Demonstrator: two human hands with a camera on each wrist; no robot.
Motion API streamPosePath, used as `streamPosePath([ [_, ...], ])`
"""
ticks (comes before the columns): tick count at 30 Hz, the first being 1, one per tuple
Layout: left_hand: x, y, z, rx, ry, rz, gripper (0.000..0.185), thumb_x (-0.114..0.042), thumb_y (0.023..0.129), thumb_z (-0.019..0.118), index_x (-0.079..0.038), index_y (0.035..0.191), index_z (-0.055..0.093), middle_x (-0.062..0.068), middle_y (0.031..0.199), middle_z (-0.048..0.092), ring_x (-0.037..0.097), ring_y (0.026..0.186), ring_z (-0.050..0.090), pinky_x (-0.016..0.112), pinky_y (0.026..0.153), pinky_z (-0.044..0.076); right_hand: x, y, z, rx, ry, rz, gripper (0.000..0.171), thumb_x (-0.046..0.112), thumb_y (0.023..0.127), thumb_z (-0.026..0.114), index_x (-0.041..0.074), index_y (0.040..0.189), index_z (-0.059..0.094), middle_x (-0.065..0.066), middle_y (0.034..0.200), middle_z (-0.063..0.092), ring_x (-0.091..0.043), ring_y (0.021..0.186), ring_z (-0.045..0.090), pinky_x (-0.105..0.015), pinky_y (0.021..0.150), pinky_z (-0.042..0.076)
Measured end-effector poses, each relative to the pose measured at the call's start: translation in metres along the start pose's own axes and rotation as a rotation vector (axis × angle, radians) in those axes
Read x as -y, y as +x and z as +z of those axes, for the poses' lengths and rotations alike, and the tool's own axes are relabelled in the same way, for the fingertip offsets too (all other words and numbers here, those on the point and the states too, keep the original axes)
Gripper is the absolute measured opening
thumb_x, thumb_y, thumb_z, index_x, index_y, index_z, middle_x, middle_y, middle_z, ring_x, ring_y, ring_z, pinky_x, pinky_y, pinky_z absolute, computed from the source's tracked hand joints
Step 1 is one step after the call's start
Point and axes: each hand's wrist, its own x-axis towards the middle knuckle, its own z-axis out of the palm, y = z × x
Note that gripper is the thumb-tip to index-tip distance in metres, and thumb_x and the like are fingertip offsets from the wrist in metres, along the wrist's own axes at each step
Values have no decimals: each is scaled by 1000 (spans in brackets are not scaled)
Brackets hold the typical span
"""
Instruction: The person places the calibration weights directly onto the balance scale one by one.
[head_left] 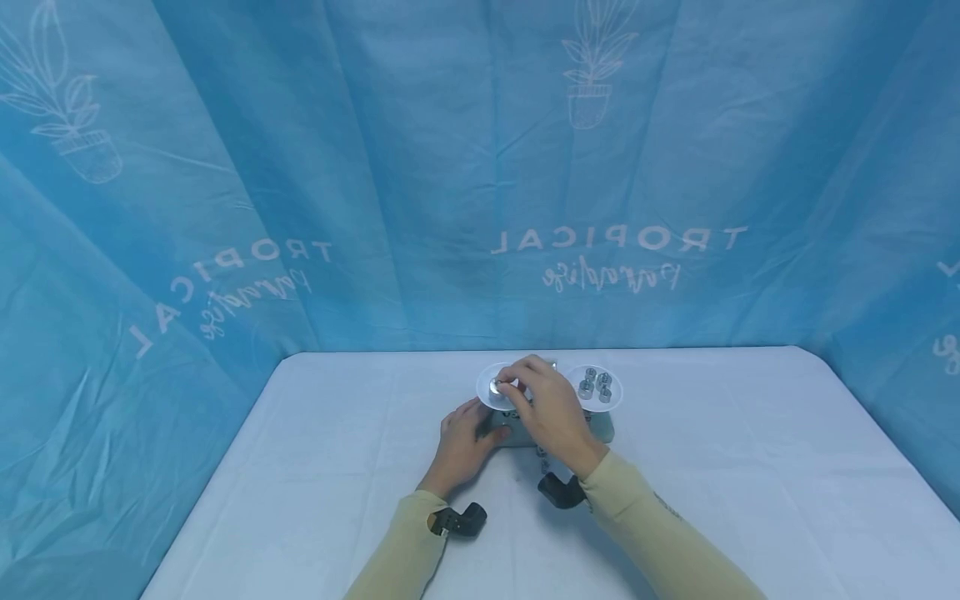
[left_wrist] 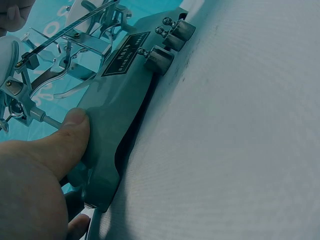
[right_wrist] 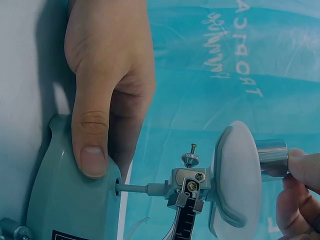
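Observation:
A balance scale with a grey-green base (head_left: 602, 427) stands on the white table. My left hand (head_left: 461, 442) grips the base's left end, thumb (left_wrist: 74, 125) pressed on top of the base (left_wrist: 125, 95) and a finger under its edge. My right hand (head_left: 507, 386) reaches over the scale and pinches a shiny metal cylinder weight (head_left: 496, 387) that stands on the left white pan (head_left: 483, 398). In the right wrist view the weight (right_wrist: 271, 152) sits against the pan (right_wrist: 237, 175) between my fingertips (right_wrist: 300, 170). Several small metal weights (head_left: 596, 385) lie on the right pan (head_left: 617, 398).
Three knobbed weights (left_wrist: 162, 50) stand in sockets on the base's far end. The scale's beam and metal arms (left_wrist: 65, 45) rise above the base. A blue printed cloth (head_left: 450, 167) walls in the table (head_left: 750, 467) at the back and both sides.

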Motion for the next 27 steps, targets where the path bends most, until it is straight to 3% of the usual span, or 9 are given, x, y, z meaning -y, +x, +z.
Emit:
streamPosePath([
  [27,-3,-1,-3,17,-11,-12,60,-40,99,63,-14,150,47,6,154,47,30,145,35,60,117,20,-1,4,8,4,-6,-9,5,13,94,73,11,98,75,0,97,67,-13,79,62,-32,67,54],
])
